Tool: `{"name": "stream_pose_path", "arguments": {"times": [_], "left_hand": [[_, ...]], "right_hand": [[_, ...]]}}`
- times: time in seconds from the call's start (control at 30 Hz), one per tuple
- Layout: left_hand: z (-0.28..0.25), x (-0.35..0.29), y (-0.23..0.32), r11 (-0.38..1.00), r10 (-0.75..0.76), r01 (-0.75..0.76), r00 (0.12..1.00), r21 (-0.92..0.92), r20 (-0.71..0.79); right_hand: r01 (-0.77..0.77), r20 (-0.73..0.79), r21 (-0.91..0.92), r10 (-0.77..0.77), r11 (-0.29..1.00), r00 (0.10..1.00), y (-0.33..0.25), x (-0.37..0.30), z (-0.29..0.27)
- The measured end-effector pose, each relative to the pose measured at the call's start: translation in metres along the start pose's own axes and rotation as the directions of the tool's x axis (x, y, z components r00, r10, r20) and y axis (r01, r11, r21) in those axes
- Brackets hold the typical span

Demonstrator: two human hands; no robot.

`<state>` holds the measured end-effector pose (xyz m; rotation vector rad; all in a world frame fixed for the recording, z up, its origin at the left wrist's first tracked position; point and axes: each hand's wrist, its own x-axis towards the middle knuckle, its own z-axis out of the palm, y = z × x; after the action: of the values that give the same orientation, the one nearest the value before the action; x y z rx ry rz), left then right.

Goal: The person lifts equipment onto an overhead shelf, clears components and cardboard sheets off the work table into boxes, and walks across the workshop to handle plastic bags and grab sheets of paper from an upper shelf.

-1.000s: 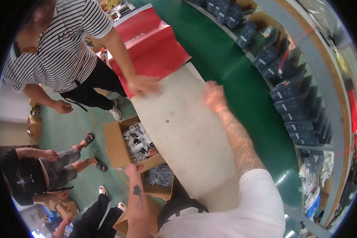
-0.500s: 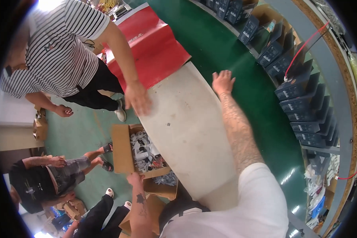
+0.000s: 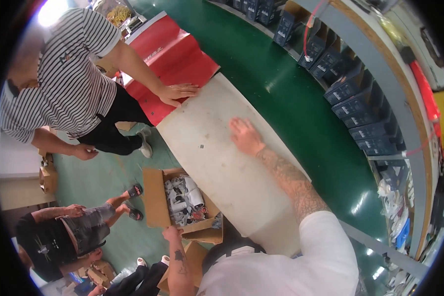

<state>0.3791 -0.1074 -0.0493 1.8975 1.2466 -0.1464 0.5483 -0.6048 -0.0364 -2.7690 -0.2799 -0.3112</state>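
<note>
My right hand (image 3: 245,135) is over the pale worktop (image 3: 232,187), open, its fingers stretched out and nothing in it. Whether the palm touches the surface I cannot tell. A small dark square mark (image 3: 202,146) lies on the worktop left of that hand. Down at the left, my left hand (image 3: 171,233) is closed on the near edge of an open cardboard box (image 3: 154,197). White cylindrical parts (image 3: 193,196) and other small pieces fill the box. Opposite me, a co-worker's hand (image 3: 178,93) rests at the border of a red sheet (image 3: 165,54) covering the worktop's far end.
A co-worker in a striped shirt (image 3: 76,64) stands at the far left. Two more people are at the lower left, one in a black shirt (image 3: 39,241). Several dark boxes (image 3: 352,116) line a shelf at the right. Another cardboard box (image 3: 195,254) stands beside my left forearm.
My right hand has come from beyond the worktop's right edge to over its surface. The co-worker's hand has moved back onto the red sheet's border. My left hand stays at the box.
</note>
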Motion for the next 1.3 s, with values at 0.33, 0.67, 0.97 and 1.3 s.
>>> {"name": "stream_pose_path", "arguments": {"times": [0.33,0.67,0.97,1.3], "left_hand": [[-0.052,-0.023,-0.025,0.996,-0.002,0.001,1.0,0.088,0.009],[-0.087,-0.028,-0.066,0.982,-0.007,0.009,1.0,0.187,-0.008],[-0.123,-0.005,-0.119,0.953,0.12,-0.13,0.991,0.275,0.05],[-0.184,0.015,-0.163,0.947,0.122,-0.166,0.978,0.276,0.168]], "right_hand": [[-0.478,-0.234,-0.033,0.458,0.878,0.858,0.029,-0.007,-0.039],[-0.382,0.107,-0.116,0.394,0.917,0.913,-0.105,-0.114,-0.002],[-0.562,0.055,-0.057,0.565,0.825,0.823,-0.2,-0.311,-0.054],[-0.618,0.128,0.356,0.619,0.701,0.775,-0.418,-0.4,-0.045]]}}
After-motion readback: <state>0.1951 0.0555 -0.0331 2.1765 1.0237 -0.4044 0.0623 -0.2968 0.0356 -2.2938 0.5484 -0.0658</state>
